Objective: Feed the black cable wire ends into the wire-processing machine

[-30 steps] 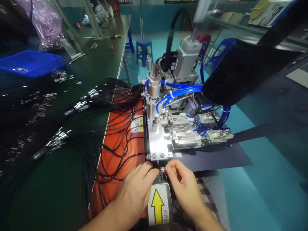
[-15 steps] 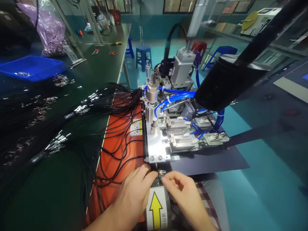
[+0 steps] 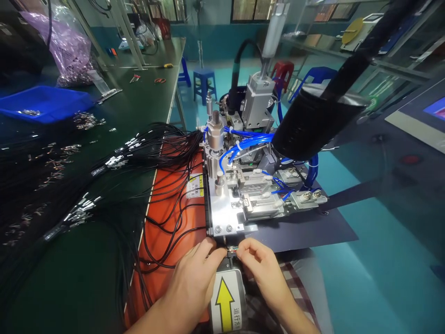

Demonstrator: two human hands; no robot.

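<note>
In the head view, my left hand (image 3: 196, 271) rests at the front of the machine, fingers curled over the black track (image 3: 227, 265). Its thumb presses beside a cable's stripped end (image 3: 232, 249), where fine coloured wires show; the cable itself is mostly hidden under that hand. From the other side, my right hand (image 3: 260, 265) pinches the tips of those wires between thumb and forefinger. Right behind the hands stands the metal machine (image 3: 222, 211). Below them is a white plate with a yellow arrow (image 3: 225, 301).
Black cables (image 3: 181, 204) trail over the orange-red surface (image 3: 167, 185) from the dark green table (image 3: 93, 264). Bundles with metal ends (image 3: 81, 208) lie there beside a blue tray (image 3: 45, 99). A black cylinder (image 3: 309, 123) overhangs the machine's right side, near blue air tubes (image 3: 255, 139).
My right hand has shifted slightly up, its fingertips now at the coloured wires rather than lower at the track. My left hand stays in place. The view has moved a little.
</note>
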